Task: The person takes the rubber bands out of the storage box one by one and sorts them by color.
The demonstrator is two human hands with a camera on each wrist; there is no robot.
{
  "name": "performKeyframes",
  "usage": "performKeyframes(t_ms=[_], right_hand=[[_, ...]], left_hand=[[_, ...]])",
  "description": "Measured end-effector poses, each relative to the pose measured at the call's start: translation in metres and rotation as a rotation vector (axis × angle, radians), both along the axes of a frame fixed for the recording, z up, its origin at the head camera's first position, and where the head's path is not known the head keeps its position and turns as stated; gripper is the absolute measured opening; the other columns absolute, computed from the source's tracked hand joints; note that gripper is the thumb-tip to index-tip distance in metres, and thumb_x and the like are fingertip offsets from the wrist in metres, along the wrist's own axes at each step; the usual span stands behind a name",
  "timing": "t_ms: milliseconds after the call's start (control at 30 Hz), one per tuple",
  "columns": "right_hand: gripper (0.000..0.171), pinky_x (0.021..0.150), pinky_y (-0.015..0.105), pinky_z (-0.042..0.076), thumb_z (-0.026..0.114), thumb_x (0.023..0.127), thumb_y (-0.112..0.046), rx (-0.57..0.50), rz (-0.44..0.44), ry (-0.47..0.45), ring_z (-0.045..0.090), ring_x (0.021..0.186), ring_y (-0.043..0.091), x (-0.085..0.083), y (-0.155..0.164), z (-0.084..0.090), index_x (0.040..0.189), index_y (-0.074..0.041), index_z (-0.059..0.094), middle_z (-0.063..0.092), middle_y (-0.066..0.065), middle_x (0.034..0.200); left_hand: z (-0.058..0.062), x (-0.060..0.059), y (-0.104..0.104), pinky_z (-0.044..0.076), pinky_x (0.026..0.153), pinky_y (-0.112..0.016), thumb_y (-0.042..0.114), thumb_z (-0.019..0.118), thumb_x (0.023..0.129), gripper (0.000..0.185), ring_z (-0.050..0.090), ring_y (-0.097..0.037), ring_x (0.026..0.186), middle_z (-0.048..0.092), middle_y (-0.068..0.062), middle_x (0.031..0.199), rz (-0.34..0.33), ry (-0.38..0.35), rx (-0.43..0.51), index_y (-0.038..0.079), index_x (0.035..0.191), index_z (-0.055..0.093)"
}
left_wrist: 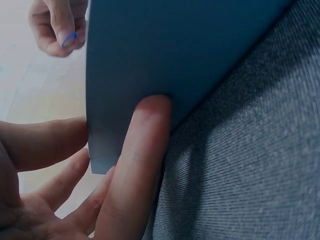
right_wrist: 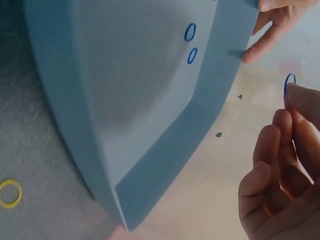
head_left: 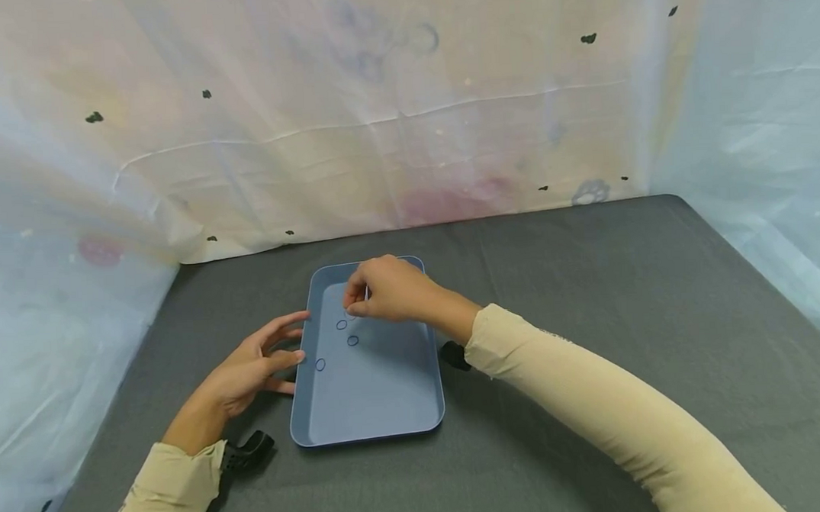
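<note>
A blue-grey rectangular tray [head_left: 382,402] lies on the grey cloth. My right hand [head_left: 394,289] is over its far part and pinches a small thin blue ring [right_wrist: 286,86] between thumb and fingertip. Several similar blue rings lie in the tray, among them one ring [head_left: 348,341] near the middle and another ring [head_left: 316,365] toward the left wall. My left hand [head_left: 250,370] is at the tray's left side, fingers spread and fairly straight, fingertips against the outer wall and rim. In the left wrist view, one fingertip [left_wrist: 154,107] presses the outer wall.
A yellow ring [right_wrist: 19,194] lies on the cloth beside the tray in the right wrist view. The grey cloth-covered table [head_left: 590,294] extends to the right. Pale hanging sheets [head_left: 377,135] enclose its back and sides.
</note>
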State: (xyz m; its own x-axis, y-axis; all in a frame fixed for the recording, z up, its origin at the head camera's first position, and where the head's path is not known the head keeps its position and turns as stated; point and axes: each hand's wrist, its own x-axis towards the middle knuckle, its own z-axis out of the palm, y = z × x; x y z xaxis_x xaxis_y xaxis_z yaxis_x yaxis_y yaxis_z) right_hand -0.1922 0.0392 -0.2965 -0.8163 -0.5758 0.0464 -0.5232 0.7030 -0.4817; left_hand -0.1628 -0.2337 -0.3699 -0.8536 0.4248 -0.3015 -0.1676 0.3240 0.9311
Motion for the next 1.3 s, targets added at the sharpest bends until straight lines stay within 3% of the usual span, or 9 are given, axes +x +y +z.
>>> performKeyframes(t_ms=[333,700,1067,1300], right_hand=[[0.004,0.071,0.023,0.050,0.072,0.092,-0.025,-0.051,-0.066,0.008,0.060,0.083,0.007,0.010,0.028,0.011,0.091,-0.024,0.076,0.067,-0.010,0.095],[0.004,0.071,0.024,0.051,0.074,0.091,-0.024,-0.067,-0.098,0.005,0.060,0.081,0.008,0.022,0.060,0.009,0.091,-0.022,0.077,0.067,-0.009,0.092],[0.004,0.068,0.025,0.048,0.075,0.090,-0.023,-0.070,-0.155,0.069,0.057,0.077,0.006,0.053,0.078,0.007,0.088,-0.025,0.078,0.066,-0.012,0.087],[0.003,0.066,0.023,0.047,0.076,0.089,-0.025,-0.072,-0.198,0.088,0.055,0.075,0.005,0.068,0.088,-0.006,0.089,-0.025,0.079,0.066,-0.014,0.085]], left_hand=[[0.000,0.000,-0.001,0.060,0.080,-0.051,0.017,0.063,0.099,0.072,0.063,-0.027,0.111,0.019,-0.024,0.161,0.005,0.012,0.005,0.021,0.159,0.022],[-0.001,0.000,0.001,0.060,0.079,-0.051,0.017,0.064,0.098,0.073,0.064,-0.027,0.110,0.020,-0.024,0.160,0.009,0.004,0.020,0.021,0.159,0.023],[0.000,0.001,0.003,0.060,0.079,-0.050,0.018,0.064,0.098,0.073,0.063,-0.029,0.112,0.018,-0.024,0.161,0.015,0.004,-0.001,0.022,0.159,0.023],[-0.002,0.000,0.006,0.060,0.080,-0.051,0.016,0.063,0.098,0.072,0.062,-0.030,0.112,0.019,-0.024,0.161,0.019,-0.007,0.008,0.022,0.158,0.024]])
